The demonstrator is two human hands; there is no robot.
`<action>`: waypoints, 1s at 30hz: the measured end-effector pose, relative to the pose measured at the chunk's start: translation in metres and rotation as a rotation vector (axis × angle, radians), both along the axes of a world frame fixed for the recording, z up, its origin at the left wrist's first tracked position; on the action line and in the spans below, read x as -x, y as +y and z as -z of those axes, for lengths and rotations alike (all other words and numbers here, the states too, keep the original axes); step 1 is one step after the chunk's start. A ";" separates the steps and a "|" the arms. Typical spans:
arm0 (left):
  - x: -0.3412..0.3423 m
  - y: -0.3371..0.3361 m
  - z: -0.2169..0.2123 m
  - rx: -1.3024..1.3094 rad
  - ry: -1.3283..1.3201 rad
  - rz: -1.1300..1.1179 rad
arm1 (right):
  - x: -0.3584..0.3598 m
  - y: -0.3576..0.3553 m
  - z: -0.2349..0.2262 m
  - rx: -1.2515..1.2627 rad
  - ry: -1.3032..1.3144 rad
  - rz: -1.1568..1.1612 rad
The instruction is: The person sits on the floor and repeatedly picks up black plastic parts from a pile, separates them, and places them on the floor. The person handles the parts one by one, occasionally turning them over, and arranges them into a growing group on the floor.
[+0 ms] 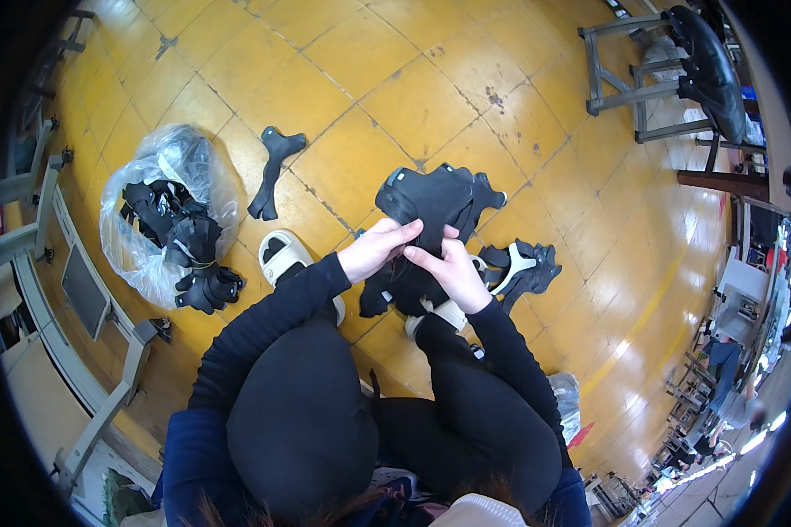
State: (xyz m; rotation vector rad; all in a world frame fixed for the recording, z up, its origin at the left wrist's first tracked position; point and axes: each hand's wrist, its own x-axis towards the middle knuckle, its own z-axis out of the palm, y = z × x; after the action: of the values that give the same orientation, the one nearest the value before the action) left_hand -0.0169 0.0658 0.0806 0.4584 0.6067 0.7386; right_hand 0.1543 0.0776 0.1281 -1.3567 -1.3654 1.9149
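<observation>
The black piece (424, 195) is held above the floor, ahead of the person's knees, with its broad end pointing away from the body and its narrow part between the hands. The left hand (378, 249) grips it from the left, thumb along the upper face. The right hand (455, 274) closes on the near part, thumb likewise on top. The fingers underneath are mostly hidden. Gripping on both sides of the narrow part appears to keep the piece steady and its broad face in view.

More dark material shows beyond its right edge; whether this is a second layer in the grip cannot be told from here. Below the hands, further black pieces (395, 292) lie between the shoes, apparently kept within short reach. To the right, a white Y-shaped part (516, 265) rests among dark pieces (538, 274).

To the left, an open clear plastic bag (171, 145) stands on the yellow tiled floor (351, 75), with a dark bundle (208, 289) at its near edge. The bag probably keeps its contents together. One loose forked piece (278, 171) lies between the bag and the hands, separate from both. A stool (620, 75) stands well apart, at the far right.
</observation>
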 end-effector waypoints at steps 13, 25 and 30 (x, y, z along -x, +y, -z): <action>0.002 -0.003 -0.015 -0.175 0.139 0.020 | -0.018 -0.009 0.003 0.094 0.139 -0.056; 0.015 0.034 -0.089 -1.192 1.190 -0.216 | -0.016 -0.011 -0.011 -0.065 0.040 0.052; 0.012 0.032 -0.091 -1.397 1.322 -0.333 | -0.013 -0.009 -0.017 -0.124 0.103 0.053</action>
State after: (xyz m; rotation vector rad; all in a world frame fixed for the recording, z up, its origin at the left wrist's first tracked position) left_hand -0.0285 0.0982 0.1712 2.2814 1.3510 1.0625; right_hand 0.1671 0.0687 0.1450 -1.2067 -1.3613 1.8079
